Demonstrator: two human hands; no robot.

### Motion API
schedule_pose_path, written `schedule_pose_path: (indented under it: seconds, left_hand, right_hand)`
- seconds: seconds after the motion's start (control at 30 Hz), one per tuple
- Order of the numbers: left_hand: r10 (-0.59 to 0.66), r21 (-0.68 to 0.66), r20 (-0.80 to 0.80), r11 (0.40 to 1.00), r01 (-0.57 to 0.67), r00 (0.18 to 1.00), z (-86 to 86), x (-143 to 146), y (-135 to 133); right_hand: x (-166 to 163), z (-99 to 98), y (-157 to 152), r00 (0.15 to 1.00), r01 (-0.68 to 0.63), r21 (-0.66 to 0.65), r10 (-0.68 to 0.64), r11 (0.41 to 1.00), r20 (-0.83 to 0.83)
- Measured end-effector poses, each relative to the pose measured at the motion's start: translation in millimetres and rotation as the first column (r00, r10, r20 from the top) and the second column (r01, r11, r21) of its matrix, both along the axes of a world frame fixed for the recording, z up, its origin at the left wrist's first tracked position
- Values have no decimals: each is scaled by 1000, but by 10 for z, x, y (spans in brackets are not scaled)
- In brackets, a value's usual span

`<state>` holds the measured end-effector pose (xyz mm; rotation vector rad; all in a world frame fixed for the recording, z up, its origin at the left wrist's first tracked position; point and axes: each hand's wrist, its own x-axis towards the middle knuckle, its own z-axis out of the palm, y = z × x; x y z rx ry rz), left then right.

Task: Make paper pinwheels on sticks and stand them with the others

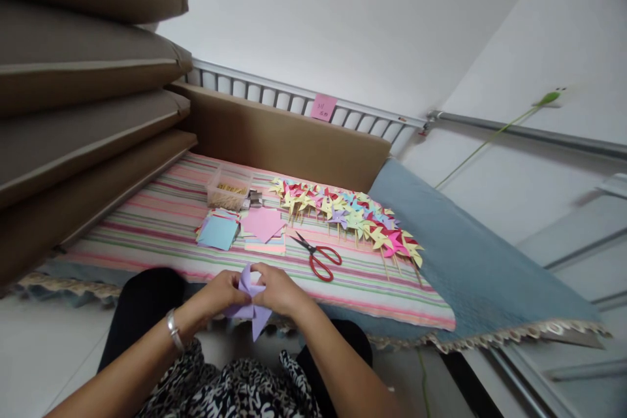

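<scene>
Between my two hands, above the near edge of the striped cloth, is a purple paper pinwheel with its blades folded in. My left hand pinches it from the left, fingers closed on the paper. From the right, my right hand grips it with thumb and fingers near the centre. Whether a pin or stick is at its middle cannot be made out. Just beyond lie red-handled scissors, blades pointing away to the left. A stack of pink paper squares and a stack of blue paper squares lie behind my hands.
Behind the paper stands a clear plastic box holding small sticks, with small dark items beside it. Many finished pinwheels on sticks lie in rows to the right. Stacked brown cushions rise at left; a cushion leans at the back.
</scene>
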<state>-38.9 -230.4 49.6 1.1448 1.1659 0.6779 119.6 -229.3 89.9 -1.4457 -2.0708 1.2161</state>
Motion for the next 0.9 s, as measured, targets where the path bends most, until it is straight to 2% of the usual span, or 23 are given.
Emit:
schedule_pose_path:
  seconds: [0.13, 0.23, 0.33, 0.43, 0.57, 0.7, 0.9]
  left_hand:
    - [-3, 37, 55, 999, 1, 998, 24, -18, 4]
    - [98, 51, 157, 993, -107, 983, 77, -39, -74]
    - [247, -45, 229, 969, -244, 942, 111, -33, -195]
    - [279, -133, 357, 960, -247, 892, 84, 19, -276]
    - [292, -166, 474, 956, -241, 831, -3, 110, -262]
    - [342, -153, 508, 939, -308, 791, -57, 161, -216]
    - [392, -164, 497, 918, -361, 774, -62, 160, -224]
  right_hand:
    - [18, -107, 38, 988, 93, -85, -103, 992, -118]
    - [24, -173, 73, 956, 174, -143, -202, 974, -211]
    - [8, -208, 102, 910, 242, -183, -288, 953, -298]
    - [-35, -225, 120, 865, 301, -194, -353, 934, -357]
    - [-100, -246, 118, 832, 335, -195, -387, 922, -398]
    - [-126, -269, 100, 814, 345, -207, -402, 915, -420]
    - [-135, -288, 72, 798, 328, -247, -407, 912, -444]
